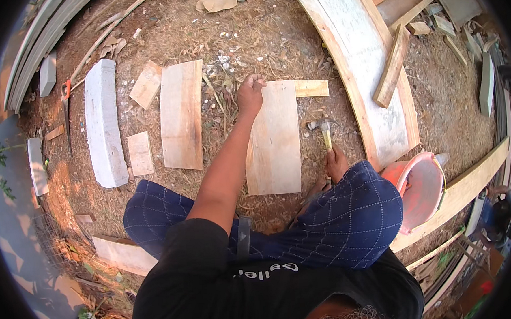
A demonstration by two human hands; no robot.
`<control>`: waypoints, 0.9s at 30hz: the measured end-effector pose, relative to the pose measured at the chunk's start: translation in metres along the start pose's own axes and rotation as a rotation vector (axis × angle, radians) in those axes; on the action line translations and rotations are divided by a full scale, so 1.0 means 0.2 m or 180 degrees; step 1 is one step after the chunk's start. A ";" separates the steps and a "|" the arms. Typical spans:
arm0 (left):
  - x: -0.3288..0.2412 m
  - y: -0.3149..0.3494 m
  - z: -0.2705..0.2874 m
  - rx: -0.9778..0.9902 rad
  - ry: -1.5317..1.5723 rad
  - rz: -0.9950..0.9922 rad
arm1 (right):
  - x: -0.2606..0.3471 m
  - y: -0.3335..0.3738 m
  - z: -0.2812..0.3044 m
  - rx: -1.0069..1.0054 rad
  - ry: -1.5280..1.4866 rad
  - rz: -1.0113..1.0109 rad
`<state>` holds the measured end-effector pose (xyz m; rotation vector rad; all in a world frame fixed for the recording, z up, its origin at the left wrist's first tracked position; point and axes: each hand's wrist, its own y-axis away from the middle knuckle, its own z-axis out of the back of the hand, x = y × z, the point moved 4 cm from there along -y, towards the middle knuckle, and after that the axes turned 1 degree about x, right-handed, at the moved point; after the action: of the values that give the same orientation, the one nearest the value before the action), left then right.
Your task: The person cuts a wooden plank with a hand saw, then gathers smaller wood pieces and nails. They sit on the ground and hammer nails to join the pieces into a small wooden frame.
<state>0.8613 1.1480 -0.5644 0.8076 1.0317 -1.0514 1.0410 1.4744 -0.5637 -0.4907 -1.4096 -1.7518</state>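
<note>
In front of my knees, a pale rectangular plywood board (273,144) lies on the ground. A narrow wooden strip (313,88) sticks out to the right from its far edge. My left hand (252,94) is closed at the board's far left corner; anything small between its fingertips is too hidden to name. Beside my right knee, my right hand (336,163) grips the handle of a claw hammer (325,131). The hammer's metal head is just right of the board, apart from it and low over the ground.
Left lie another plywood board (182,117), small wood offcuts (141,154), a whitish block (104,124) and an orange-handled saw (67,109). Right are a long plank panel (365,55) with a loose wood block (392,65) on it, and an orange bucket (422,188). Dry litter covers the ground.
</note>
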 end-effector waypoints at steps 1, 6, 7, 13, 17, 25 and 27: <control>0.01 0.02 -0.02 -0.0005 0.0078 -0.0081 | 0.01 -0.01 0.01 0.0007 0.0107 0.0265; 0.05 0.07 -0.06 -0.0336 -0.0357 -0.0751 | 0.21 -0.01 -0.01 -0.0009 0.0433 0.0852; 0.07 0.07 -0.06 -0.0370 -0.0392 -0.0750 | 0.32 0.02 -0.02 0.0061 0.0451 0.0860; 0.07 0.07 -0.07 -0.0420 -0.0114 -0.0844 | 0.81 0.01 -0.07 0.0029 0.0799 0.1501; 0.09 0.08 -0.06 -0.0501 -0.0042 -0.0752 | 1.09 0.07 -0.09 -0.0375 0.0900 0.2635; 0.08 0.10 -0.06 -0.0522 -0.0148 -0.0656 | 1.08 -0.04 -0.22 -0.0300 0.1933 0.2507; 0.06 0.09 -0.08 -0.0516 -0.0119 -0.0690 | 1.01 -0.12 -0.25 -0.0012 0.2393 0.1838</control>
<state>0.8764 1.1643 -0.5800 0.5513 1.1751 -1.1447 0.9121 1.3576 -0.4478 -0.1696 -0.6417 -1.2559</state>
